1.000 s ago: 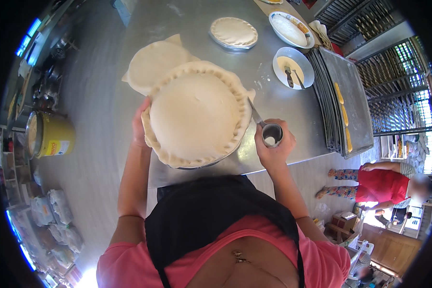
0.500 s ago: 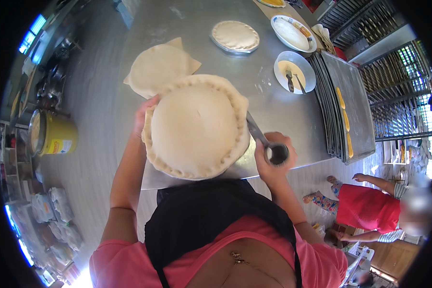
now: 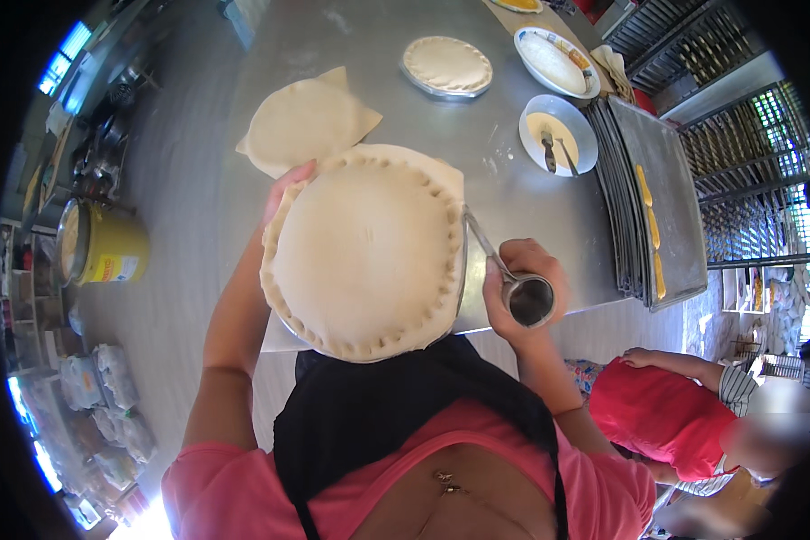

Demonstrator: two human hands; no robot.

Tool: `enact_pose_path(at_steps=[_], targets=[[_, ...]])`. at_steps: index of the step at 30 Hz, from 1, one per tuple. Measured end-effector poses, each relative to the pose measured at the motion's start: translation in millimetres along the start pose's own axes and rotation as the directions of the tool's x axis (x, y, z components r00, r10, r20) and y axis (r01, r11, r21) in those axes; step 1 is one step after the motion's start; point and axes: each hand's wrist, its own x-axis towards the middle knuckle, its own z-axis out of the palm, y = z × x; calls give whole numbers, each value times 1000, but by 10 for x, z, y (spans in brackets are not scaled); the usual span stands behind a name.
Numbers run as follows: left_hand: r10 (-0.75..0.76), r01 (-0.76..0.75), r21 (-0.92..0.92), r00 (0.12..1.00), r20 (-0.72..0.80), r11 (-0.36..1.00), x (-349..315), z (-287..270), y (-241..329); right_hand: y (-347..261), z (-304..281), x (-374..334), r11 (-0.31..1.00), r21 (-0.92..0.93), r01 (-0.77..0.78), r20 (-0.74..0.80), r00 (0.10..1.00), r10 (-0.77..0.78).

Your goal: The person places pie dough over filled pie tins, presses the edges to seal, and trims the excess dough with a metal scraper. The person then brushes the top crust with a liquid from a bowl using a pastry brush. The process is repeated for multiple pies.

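A large unbaked pie (image 3: 364, 247) with a crimped dough edge is held up at the near side of the metal table. My left hand (image 3: 288, 187) grips its far left edge, most of the fingers hidden beneath. In my right hand (image 3: 535, 270) is a metal tool (image 3: 510, 279) with a thin flat blade and a round, hollow, tube-like end. Its blade tip meets the pie's right rim, where a flap of extra dough sticks out at the upper right. Beyond the pie lies another dough-covered round (image 3: 301, 126) with pointed corners overhanging.
Farther back on the table (image 3: 360, 36) sits a crimped pie (image 3: 447, 65). To the right are a bowl (image 3: 578, 121) of yellowish liquid with brushes, a dish of white powder (image 3: 553, 63) and stacked baking trays (image 3: 675, 207). A person in a red apron (image 3: 652, 414) is at the right.
The pie has turned in my left hand and come slightly nearer. The tool's round end has tilted further into sight. At the right, the other person has moved closer to the table.
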Motion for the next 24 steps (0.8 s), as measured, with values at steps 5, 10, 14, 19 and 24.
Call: enact_pose_path(at_steps=[5, 10, 14, 19, 24], targets=[[-54, 58, 116, 998, -36, 992, 35, 30, 100, 66, 19, 27, 995, -94, 11, 47, 999, -6], [-140, 137, 181, 990, 1, 974, 104, 44, 142, 118, 11, 47, 994, -97, 52, 100, 994, -42], [-196, 173, 229, 977, 81, 958, 172, 48, 147, 239, -5, -30, 999, 12, 49, 70, 996, -50], [-242, 233, 259, 970, 3, 937, 255, 3, 101, 638, -16, -218, 956, -225, -187, 111, 970, 215], [-272, 272, 223, 962, -29, 936, 328, 18, 38, 1051, -144, -456, 762, -642, -84, 281, 899, 336]])
